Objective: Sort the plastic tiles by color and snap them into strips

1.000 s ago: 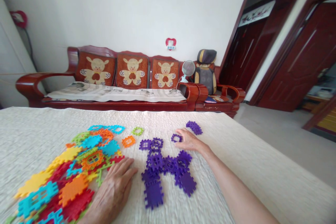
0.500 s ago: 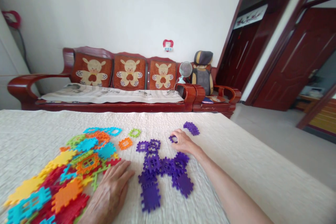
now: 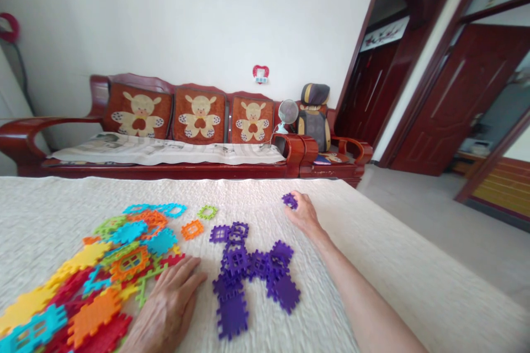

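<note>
My left hand [image 3: 169,298] lies flat with its fingers stretched out, on the cloth and the near right edge of a mixed pile of plastic interlocking pieces, beside a green piece [image 3: 143,289]. My right hand [image 3: 304,212] reaches to the far right of the table, thumb and fingers closed on a purple interlocking piece [image 3: 289,200]. The hand partly hides it, so I cannot tell whether more pieces lie under it. Between the hands lies a cluster of purple pieces, with a solid square purple piece [image 3: 232,314] at its near end.
A loose orange frame piece [image 3: 192,229] and a green ring piece [image 3: 207,212] lie right of the pile. The table wears a cream quilted cloth [image 3: 397,287]. Beyond stand a wooden sofa [image 3: 186,172] and a small fan [image 3: 288,112].
My right hand has moved away and to the right with a purple frame piece, to where other purple pieces lay. My left hand stays by the pile. The view has shifted slightly.
</note>
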{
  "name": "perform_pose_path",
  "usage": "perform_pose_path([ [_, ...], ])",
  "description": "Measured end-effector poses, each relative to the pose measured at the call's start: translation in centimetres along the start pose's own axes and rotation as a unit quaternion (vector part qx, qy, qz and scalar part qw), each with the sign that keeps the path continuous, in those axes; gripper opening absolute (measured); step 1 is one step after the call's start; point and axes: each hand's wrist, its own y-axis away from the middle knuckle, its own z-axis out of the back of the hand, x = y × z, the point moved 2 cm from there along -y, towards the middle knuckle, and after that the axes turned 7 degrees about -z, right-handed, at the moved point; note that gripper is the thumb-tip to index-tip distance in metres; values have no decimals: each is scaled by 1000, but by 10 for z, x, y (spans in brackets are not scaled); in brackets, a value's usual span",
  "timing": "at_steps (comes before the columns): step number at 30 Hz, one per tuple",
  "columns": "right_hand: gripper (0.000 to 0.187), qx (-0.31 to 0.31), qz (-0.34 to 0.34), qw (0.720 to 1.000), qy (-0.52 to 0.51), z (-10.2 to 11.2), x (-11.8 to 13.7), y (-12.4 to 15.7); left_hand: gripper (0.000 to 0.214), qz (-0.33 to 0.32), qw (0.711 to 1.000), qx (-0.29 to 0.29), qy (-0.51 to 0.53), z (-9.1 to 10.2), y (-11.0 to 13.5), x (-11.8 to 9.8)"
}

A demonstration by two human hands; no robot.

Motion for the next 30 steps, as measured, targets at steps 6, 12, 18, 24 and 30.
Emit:
perform_pose_path([
  [6,49,-59,-105,992,26,4,-46,6,31,-12,1000,-8,-9,3,-2,0],
  [12,49,-47,-114,991,41,-2,-48,7,31,-9,1000,-7,-19,1,-1,0],
  [18,52,-23,-115,991,71,-2,-46,8,31,-10,1000,-4,-12,1,-1,0],
  [24,52,-22,-111,991,73,-2,-45,7,32,-6,1000,5,-14,-2,0,1],
  [30,50,-18,-108,991,76,-3,-46,6,32,1,1000,2,0,-2,1,1],
])
